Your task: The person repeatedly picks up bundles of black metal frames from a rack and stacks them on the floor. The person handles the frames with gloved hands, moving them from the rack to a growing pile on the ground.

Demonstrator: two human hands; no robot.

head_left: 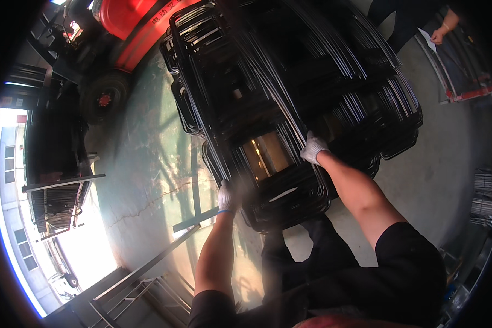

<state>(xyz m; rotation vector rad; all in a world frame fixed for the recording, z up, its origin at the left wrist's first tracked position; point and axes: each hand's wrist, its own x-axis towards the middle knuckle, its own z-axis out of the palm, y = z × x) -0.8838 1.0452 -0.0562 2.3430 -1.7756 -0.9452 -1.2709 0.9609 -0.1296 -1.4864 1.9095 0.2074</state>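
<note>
A tall stack of black bent-tube metal frames [281,210] with rounded corners stands right in front of me. My left hand [226,198], in a white knit glove, is closed around the near left side of a frame. Farther up and to the right, my right hand [314,148], gloved the same way, is closed on the frame's right side. Both arms are stretched forward, and the fingers are partly hidden behind the gloves' backs. Through the frames, between my hands, a brown board-like surface [269,156] shows.
At the far left stands a red forklift-like vehicle [131,54] with a black wheel [104,98]. Metal bars [147,265] lie at lower left. Another person's hand [445,30] holds a white sheet [427,39] at far right, near a red-edged rack [470,95].
</note>
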